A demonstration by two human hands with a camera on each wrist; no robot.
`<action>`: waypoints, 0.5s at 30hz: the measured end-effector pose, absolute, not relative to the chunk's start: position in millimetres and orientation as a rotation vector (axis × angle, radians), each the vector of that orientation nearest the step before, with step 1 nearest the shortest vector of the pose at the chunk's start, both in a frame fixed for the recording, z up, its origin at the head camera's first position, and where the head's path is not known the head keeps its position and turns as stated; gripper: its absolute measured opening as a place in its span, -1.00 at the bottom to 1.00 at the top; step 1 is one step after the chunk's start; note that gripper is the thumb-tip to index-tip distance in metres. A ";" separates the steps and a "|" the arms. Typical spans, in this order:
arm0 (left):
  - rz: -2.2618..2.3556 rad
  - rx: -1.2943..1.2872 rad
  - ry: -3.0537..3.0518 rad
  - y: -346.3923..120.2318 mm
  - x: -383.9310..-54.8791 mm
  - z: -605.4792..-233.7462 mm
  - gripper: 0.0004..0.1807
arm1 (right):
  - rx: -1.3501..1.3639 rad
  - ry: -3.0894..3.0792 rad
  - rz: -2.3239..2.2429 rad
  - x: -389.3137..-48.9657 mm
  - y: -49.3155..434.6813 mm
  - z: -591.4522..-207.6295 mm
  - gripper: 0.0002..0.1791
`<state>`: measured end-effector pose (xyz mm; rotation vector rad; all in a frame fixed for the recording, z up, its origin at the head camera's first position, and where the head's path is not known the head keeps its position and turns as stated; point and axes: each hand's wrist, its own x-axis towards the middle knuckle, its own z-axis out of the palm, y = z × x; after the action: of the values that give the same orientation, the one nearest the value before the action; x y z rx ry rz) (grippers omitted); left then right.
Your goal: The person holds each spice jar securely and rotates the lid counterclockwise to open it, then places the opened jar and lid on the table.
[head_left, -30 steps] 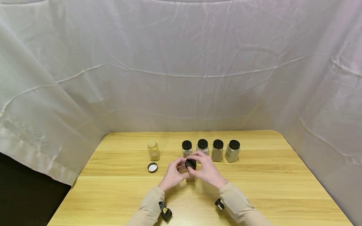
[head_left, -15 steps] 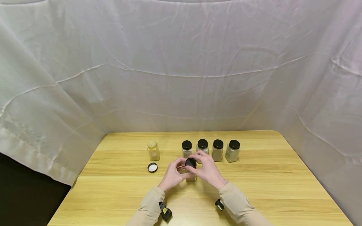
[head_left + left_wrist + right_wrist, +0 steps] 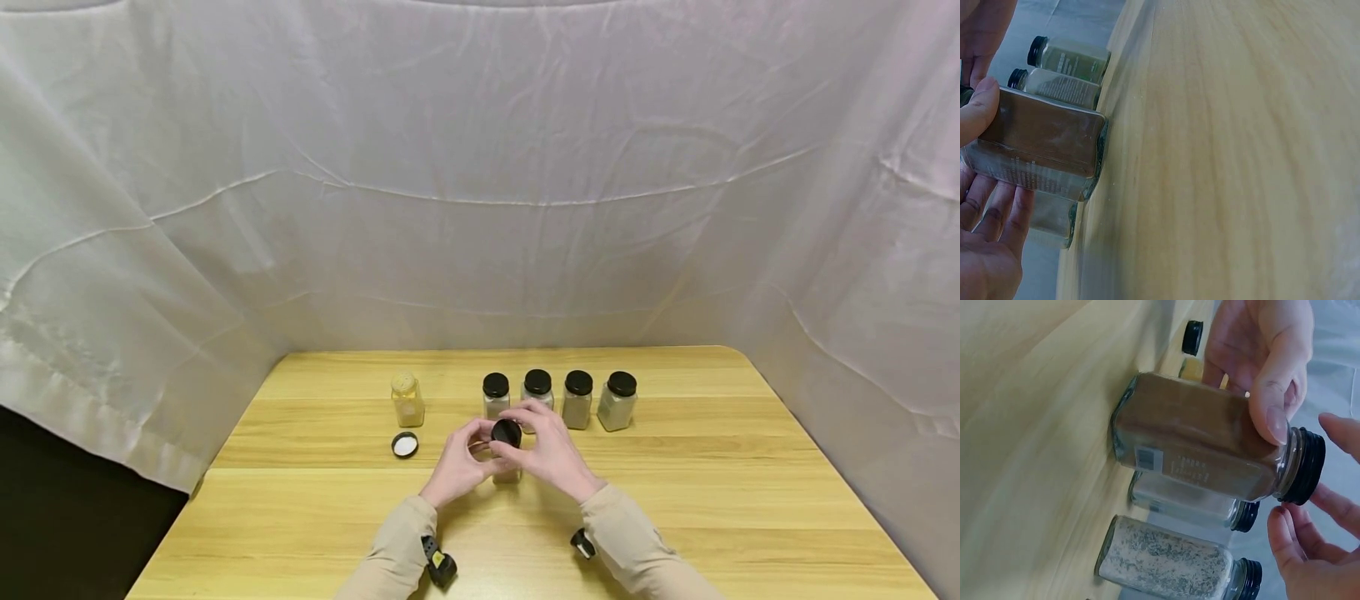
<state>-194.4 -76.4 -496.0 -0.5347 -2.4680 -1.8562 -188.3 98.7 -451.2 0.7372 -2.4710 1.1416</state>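
Note:
A square glass spice jar (image 3: 1197, 434) of brown powder stands upright on the wooden table in front of the person. My left hand (image 3: 458, 468) grips its body, thumb on the near face and fingers behind, as the left wrist view shows. Around the jar's black screw lid (image 3: 506, 432) curl the thumb and fingers of my right hand (image 3: 550, 454). The lid sits on the jar's neck. In the right wrist view the right fingertips (image 3: 1282, 528) lie at the lid's edge.
Several black-lidded spice jars (image 3: 617, 403) stand in a row behind the hands. To the left is a jar of yellow powder (image 3: 408, 402) without its black lid, and a loose black lid (image 3: 405, 445) with a white liner lies before it. Pale cloth (image 3: 480, 250) hangs behind the table.
My right thumb and fingers have shifted slightly around the lid, the thumb moving a little off its top. The left hand and the jar have stayed in place.

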 end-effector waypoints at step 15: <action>-1.923 -0.594 -2.434 -81.1 -197.6 -501.1 -0.52 | 0.798 -2.484 1.181 -188.9 100.9 -447.9 -0.64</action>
<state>-197.6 -81.1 -501.1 -0.5935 -2.4337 -1.9227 -188.9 100.9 -447.9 0.7982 -2.4837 1.1812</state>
